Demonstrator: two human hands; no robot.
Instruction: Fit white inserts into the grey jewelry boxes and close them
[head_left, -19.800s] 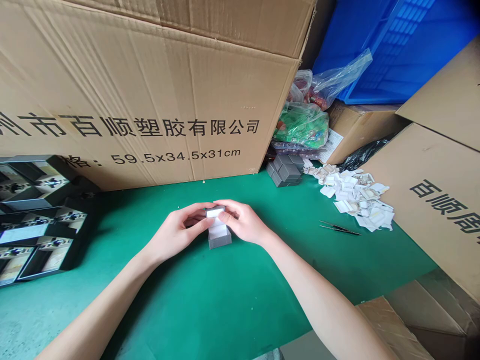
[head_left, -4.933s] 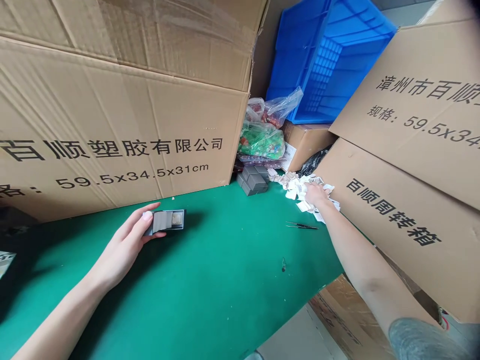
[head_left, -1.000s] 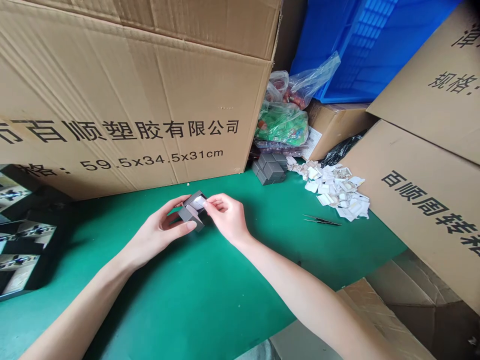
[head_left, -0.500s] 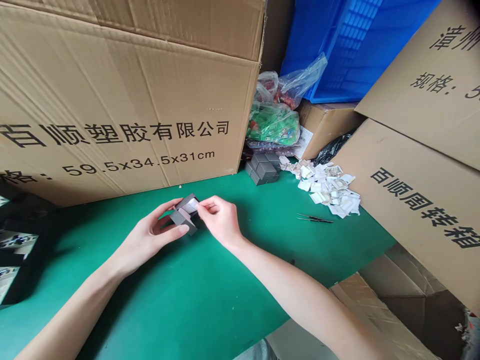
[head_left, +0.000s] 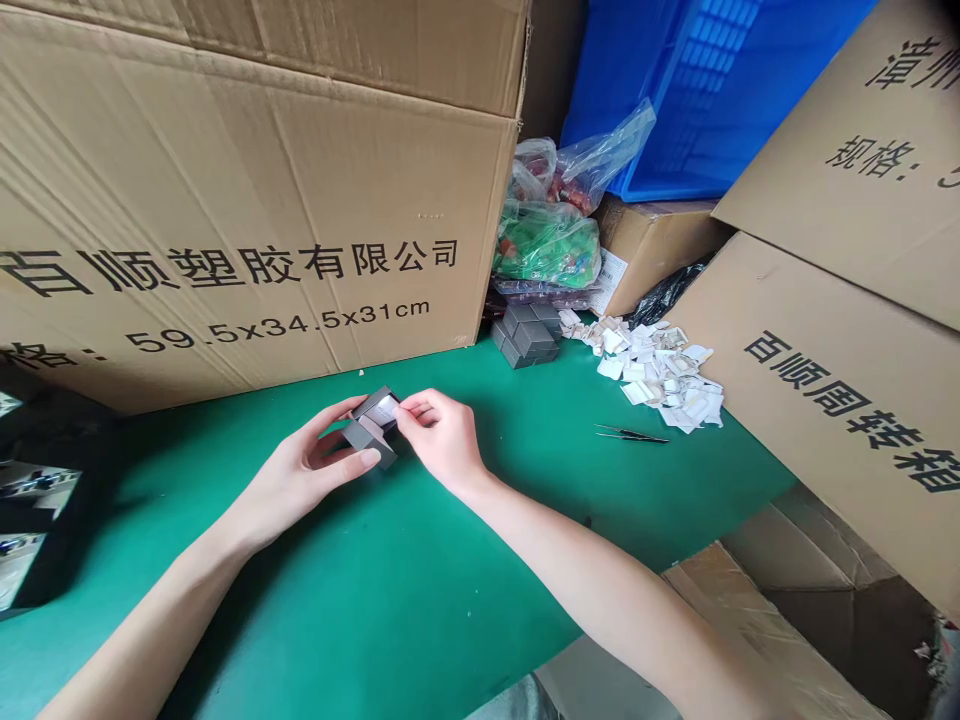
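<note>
Over the green table, my left hand [head_left: 307, 475] grips a small dark grey box [head_left: 365, 437] between thumb and fingers. The box appears opened, its lid at an angle to its body. A whitish piece [head_left: 385, 411] shows inside the far part. My right hand [head_left: 444, 440] is closed in a pinch at the edge of that piece; whether the fingertips hold it or only press on it is hard to see. Tweezers [head_left: 632, 434] lie on the table to the right.
A stack of dark grey boxes [head_left: 527, 335] stands at the back, beside a pile of white pieces [head_left: 667, 375]. Bagged parts [head_left: 551, 245] and a blue crate [head_left: 675, 110] are behind. Large cartons [head_left: 247, 200] wall the far side and right. A black object [head_left: 45, 490] stands left.
Both hands and the grey box keep nearly the same pose. Only a slight shift of the camera view shows.
</note>
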